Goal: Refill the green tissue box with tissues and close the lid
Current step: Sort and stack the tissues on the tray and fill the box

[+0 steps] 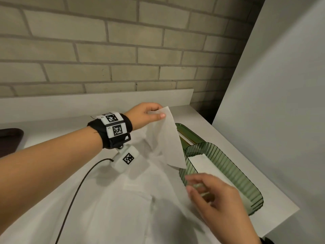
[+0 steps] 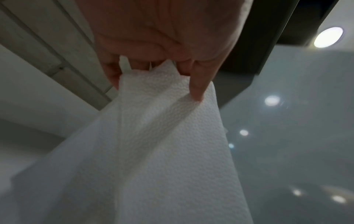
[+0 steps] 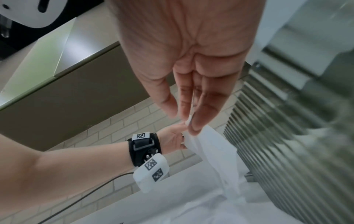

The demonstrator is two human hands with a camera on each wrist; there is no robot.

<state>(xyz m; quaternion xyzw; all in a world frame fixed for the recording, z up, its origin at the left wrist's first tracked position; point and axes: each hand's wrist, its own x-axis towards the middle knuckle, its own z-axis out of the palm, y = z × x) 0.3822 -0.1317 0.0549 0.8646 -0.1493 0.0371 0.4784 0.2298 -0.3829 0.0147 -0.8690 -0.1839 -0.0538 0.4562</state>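
Note:
The green ribbed tissue box (image 1: pixel 228 175) stands open on the right of the white counter (image 1: pixel 207 120), with white tissues (image 1: pixel 205 164) inside. Its green lid (image 1: pixel 186 133) lies flat just behind it. My left hand (image 1: pixel 158 112) is raised behind the box and pinches the top corner of a tissue sheet (image 1: pixel 167 138), which hangs down to the box's left rim. The left wrist view shows the thumb and fingers (image 2: pixel 197 91) pinching that embossed sheet (image 2: pixel 162 144). My right hand (image 1: pixel 193 185) hovers at the box's near-left corner, fingers loose and holding nothing. More loose tissues (image 1: pixel 140 199) cover the counter.
A brick wall (image 1: pixel 105 50) and a white ledge (image 1: pixel 105 101) back the counter. A grey panel (image 1: pixel 272 103) stands close on the right. A black cable (image 1: pixel 75 194) crosses the tissues, and a dark object (image 1: pixel 8 140) lies at the far left. A white dispenser (image 3: pixel 28 13) hangs above.

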